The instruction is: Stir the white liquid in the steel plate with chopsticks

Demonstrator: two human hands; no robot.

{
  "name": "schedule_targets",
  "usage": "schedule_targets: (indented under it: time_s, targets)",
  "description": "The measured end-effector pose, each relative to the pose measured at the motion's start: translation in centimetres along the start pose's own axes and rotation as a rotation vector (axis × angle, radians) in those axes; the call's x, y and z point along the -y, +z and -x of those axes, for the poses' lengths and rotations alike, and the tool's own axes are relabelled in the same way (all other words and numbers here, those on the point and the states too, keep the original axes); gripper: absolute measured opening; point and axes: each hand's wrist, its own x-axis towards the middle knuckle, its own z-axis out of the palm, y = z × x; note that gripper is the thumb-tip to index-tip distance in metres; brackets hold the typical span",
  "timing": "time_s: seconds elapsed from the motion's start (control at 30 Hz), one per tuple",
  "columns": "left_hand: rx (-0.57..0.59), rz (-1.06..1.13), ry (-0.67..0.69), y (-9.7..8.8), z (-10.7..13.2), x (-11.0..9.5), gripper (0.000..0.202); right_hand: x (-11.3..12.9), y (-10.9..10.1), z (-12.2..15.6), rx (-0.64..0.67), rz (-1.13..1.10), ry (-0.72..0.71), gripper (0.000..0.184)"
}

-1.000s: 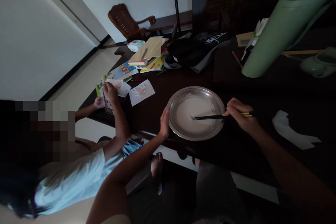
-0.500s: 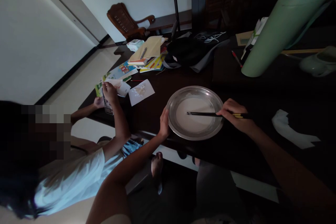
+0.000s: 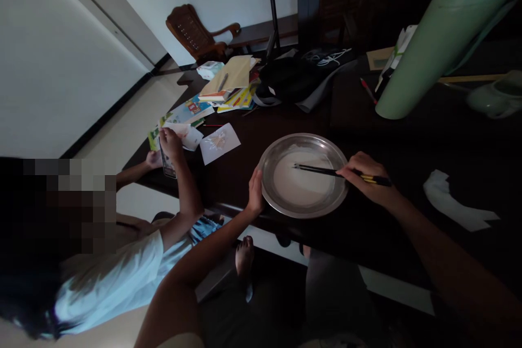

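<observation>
A round metal bowl (image 3: 304,210) with a pale, milky mixture (image 3: 299,187) in it rests on the dark table. My left hand (image 3: 255,193) grips the bowl's left side, fingers along the outer rim. In my right hand (image 3: 369,176) is a pair of black chopsticks (image 3: 318,169) with gold bands near the back ends. They reach over the right rim, and their tips dip into the mixture near its middle.
A crumpled white tissue (image 3: 452,204) lies to the right. A tall green flask (image 3: 432,60) stands at the back right near a cup (image 3: 495,98). Books (image 3: 228,84) and a white paper (image 3: 220,144) lie to the left, where another person's hand (image 3: 171,144) holds a phone (image 3: 168,166).
The chopstick tips have shifted slightly toward the far side of the bowl and the back ends have dipped a little. My left hand and the bowl have stayed in place.
</observation>
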Motion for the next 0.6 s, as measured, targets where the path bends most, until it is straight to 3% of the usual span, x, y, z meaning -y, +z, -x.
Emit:
schedule_targets:
  time_s: [0.17,0.37,0.53,0.6]
  targets:
    - [-0.028,0.068,0.087,0.05,0.12,-0.1,0.055,-0.26,-0.57,0.25,-0.118,-0.12,0.001,0.046]
    - [-0.029,0.077,0.059,0.04,0.1,-0.22,0.053,0.33,0.11,-0.01,0.046,-0.047,0.012,0.037]
    - [-0.033,0.077,0.04,0.06,0.09,-0.16,0.055,0.07,-0.59,-0.04,-0.111,-0.076,0.036,0.048]
    - [-0.035,0.071,0.054,0.06,0.13,-0.17,0.054,0.1,-0.7,0.07,-0.108,-0.127,0.029,0.051]
